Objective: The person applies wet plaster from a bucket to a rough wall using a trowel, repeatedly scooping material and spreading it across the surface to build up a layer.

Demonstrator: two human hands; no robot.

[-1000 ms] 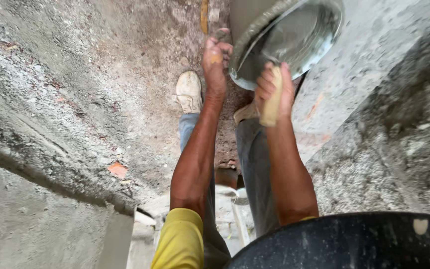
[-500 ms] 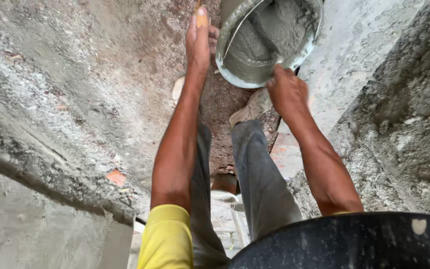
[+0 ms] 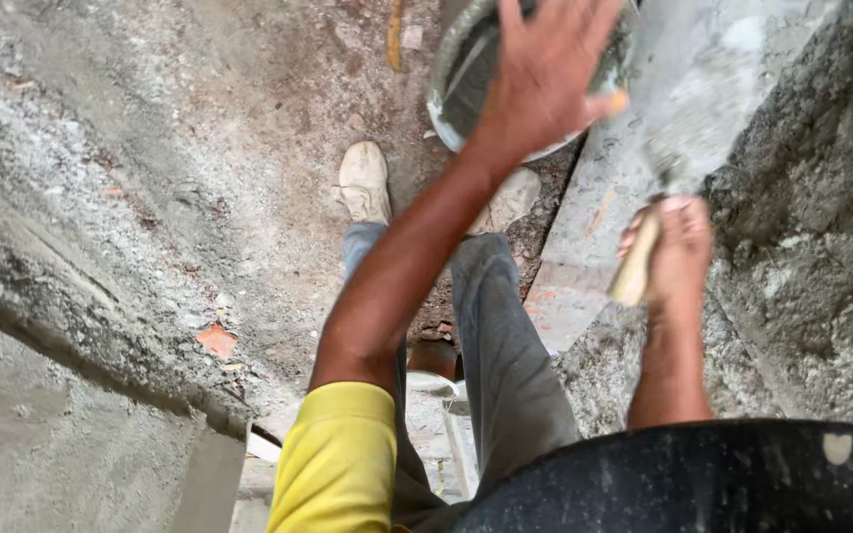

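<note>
Ground [image 3: 278, 118]: packed reddish-brown dirt strewn with grey grit and rubble. Orange brick fragment [image 3: 217, 341] lies on it. Rough grey cement wall [image 3: 821, 257] rises on the right; a rendered grey ledge [image 3: 41, 434] slants across lower left. Black speckled rim [image 3: 703, 474] at bottom edge, possibly a tub. Daylight, soft and even.

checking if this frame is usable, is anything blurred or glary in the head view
Head view: soft, even daylight, no glare or hard shadows; the trowel blade is smeared by motion blur, the left hand slightly soft; the right hand, shoes and rough wall look sharp.
</note>
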